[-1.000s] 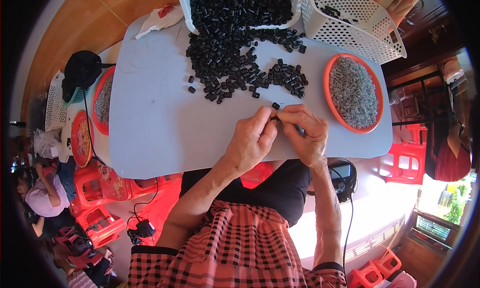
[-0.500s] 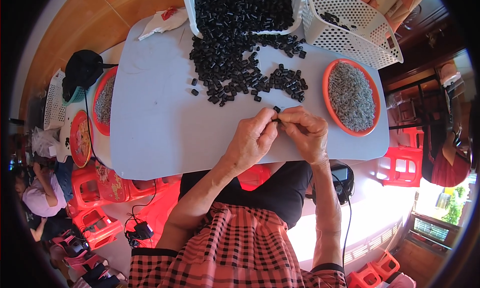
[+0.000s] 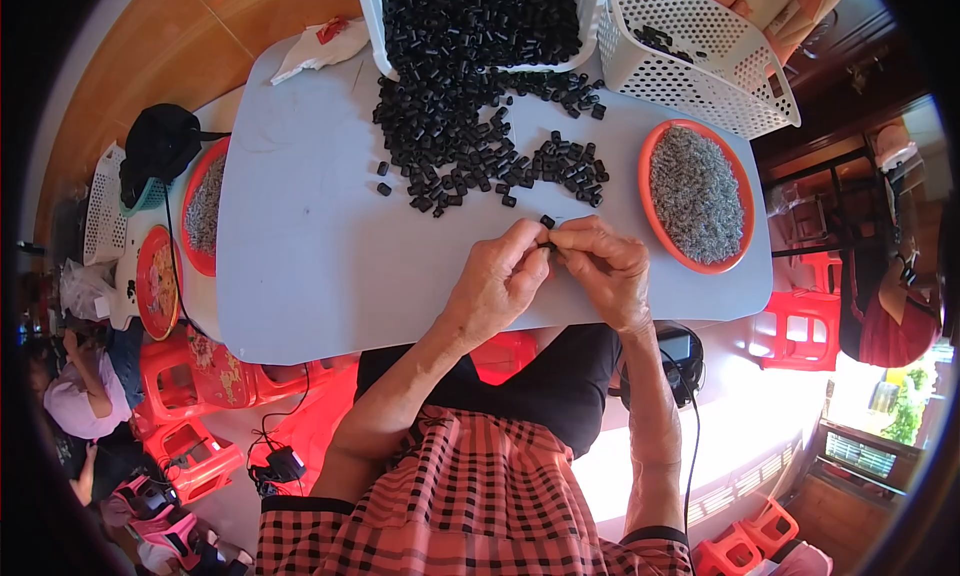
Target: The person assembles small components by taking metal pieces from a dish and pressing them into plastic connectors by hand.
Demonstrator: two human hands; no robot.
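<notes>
Over the near part of the pale blue-grey table [image 3: 300, 276], my left hand [image 3: 500, 276] and my right hand [image 3: 605, 271] meet fingertip to fingertip. A small black cylindrical piece [image 3: 547, 221] pokes out at the far side of the joined fingertips, with my left hand closed on it. My right thumb and fingers are pinched against it; whatever lies between them is too small and covered to make out. Beyond my hands spreads a loose heap of similar black pieces [image 3: 440, 136]. To the right stands an orange-rimmed bowl [image 3: 646, 198] full of small, shiny, greyish-clear parts [image 3: 700, 196].
A white tub [image 3: 372, 26] at the far edge holds many more black pieces. Beside it stands a perforated white basket [image 3: 690, 91] with a few inside. Crumpled white packaging [image 3: 320, 51] lies far left. A side table on the left bears another red bowl [image 3: 192, 246] and a black cap [image 3: 160, 151].
Both hands stay pinched together at almost the same spot, with only small finger movement. The whole view has shifted slightly.
</notes>
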